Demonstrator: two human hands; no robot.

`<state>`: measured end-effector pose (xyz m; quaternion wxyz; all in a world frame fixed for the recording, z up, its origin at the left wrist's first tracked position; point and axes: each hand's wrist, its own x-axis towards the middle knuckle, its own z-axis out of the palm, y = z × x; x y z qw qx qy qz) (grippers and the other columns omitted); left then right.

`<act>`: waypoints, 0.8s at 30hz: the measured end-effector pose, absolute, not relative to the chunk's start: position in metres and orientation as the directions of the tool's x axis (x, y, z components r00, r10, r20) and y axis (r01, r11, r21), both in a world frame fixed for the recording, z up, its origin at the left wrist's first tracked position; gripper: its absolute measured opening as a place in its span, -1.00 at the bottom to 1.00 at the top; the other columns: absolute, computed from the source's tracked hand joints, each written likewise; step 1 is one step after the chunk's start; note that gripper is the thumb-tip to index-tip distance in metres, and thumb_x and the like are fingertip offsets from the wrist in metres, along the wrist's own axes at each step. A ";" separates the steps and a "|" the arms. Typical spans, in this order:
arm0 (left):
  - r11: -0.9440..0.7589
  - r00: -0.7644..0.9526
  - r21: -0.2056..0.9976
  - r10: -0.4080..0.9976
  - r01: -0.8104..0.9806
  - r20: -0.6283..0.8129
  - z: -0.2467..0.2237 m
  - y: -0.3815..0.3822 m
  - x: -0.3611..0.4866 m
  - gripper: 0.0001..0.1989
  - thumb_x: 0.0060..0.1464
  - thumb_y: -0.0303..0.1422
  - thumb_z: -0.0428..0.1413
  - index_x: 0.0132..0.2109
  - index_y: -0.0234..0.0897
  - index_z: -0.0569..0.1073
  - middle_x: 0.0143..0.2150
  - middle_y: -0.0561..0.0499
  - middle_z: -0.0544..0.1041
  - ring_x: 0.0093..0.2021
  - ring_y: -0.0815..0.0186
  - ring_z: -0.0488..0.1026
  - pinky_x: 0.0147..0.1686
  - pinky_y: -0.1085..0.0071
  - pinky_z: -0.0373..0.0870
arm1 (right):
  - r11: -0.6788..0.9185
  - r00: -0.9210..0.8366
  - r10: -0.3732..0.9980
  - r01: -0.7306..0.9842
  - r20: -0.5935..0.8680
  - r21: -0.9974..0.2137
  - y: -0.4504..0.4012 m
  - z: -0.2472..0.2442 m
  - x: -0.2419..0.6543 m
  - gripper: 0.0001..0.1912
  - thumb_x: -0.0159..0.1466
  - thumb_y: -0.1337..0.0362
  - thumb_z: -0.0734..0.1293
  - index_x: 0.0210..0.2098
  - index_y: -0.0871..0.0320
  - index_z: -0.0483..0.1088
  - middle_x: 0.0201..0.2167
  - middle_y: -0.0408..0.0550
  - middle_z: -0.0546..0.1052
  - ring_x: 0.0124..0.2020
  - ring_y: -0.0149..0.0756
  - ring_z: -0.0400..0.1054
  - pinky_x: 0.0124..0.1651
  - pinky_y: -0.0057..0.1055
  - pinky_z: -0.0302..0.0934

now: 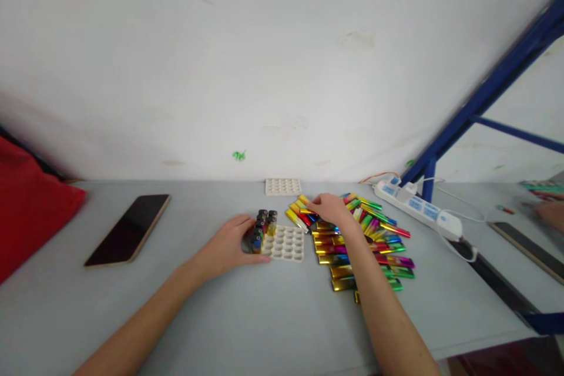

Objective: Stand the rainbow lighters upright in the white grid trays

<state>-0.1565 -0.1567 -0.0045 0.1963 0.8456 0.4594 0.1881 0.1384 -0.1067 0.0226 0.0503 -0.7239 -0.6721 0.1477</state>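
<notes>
The person's left hand (230, 245) curves around the left end of a pale tray (291, 241) on the grey bench (211, 317), its thumb along the near edge and its other fingers beside a cluster of standing lighters (262, 220). Those lighters stand black tops up in the tray's left part, while the cups farther right are bare. The right hand (329, 209) reaches into the far left part of a heap of shiny lighters (330, 249), gold, red, green and blue, lying just right of the tray. Its fingers bend down toward some yellow lighters (292, 217), but blur and distance keep me from telling whether either hand's fingers are grasping anything. A second tray (282, 187) lies behind, near the wall (264, 70). A phone (127, 232) rests well to the left, near a red cloth (30, 205). Beyond the heap, a white power strip (418, 207) lies slantwise beside a blue frame (476, 94).
</notes>
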 end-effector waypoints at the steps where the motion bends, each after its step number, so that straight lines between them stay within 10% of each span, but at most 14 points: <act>1: -0.502 0.509 0.502 0.850 0.704 0.136 -0.005 -0.156 -0.157 -0.36 -0.14 0.16 0.40 -0.06 -0.19 0.58 0.03 -0.21 0.64 0.06 -0.11 0.57 0.14 0.03 0.51 | -0.095 0.054 0.986 0.957 -0.155 -0.272 -0.106 0.023 0.138 -0.63 0.43 0.07 0.33 -0.09 0.20 0.68 -0.14 0.22 0.72 0.04 0.04 0.59 0.12 -0.21 0.28; 8: -0.495 0.499 0.511 0.855 0.703 0.141 -0.007 -0.155 -0.157 -0.30 -0.19 0.19 0.41 -0.01 -0.17 0.60 0.11 -0.25 0.63 0.14 -0.18 0.55 0.22 -0.07 0.47 | -0.089 0.060 0.992 0.953 -0.111 -0.288 -0.110 0.022 0.136 -0.73 0.45 0.19 0.30 -0.03 0.21 0.57 -0.04 0.18 0.69 0.06 -0.03 0.55 0.09 -0.27 0.24; 13: -0.514 0.515 0.479 0.845 0.711 0.143 -0.003 -0.157 -0.156 -0.38 -0.10 0.17 0.38 -0.09 -0.23 0.59 -0.01 -0.22 0.65 0.04 -0.11 0.58 0.12 0.03 0.53 | 0.016 0.098 0.972 0.878 0.213 -0.479 -0.120 0.014 0.136 -0.77 0.48 0.21 0.25 0.03 0.19 0.43 -0.22 0.09 0.67 -0.15 -0.10 0.55 -0.06 -0.31 0.24; 24: -0.493 0.484 0.512 0.859 0.703 0.163 -0.015 -0.153 -0.158 -0.28 -0.21 0.21 0.41 -0.04 -0.20 0.61 0.06 -0.27 0.65 0.08 -0.21 0.57 0.18 -0.09 0.50 | 0.166 0.066 0.984 0.015 0.166 -0.986 -0.136 0.019 0.102 -0.53 0.29 -0.19 0.42 -0.33 0.12 0.46 -0.42 -0.18 0.44 -0.35 -0.34 0.32 -0.24 -0.42 0.26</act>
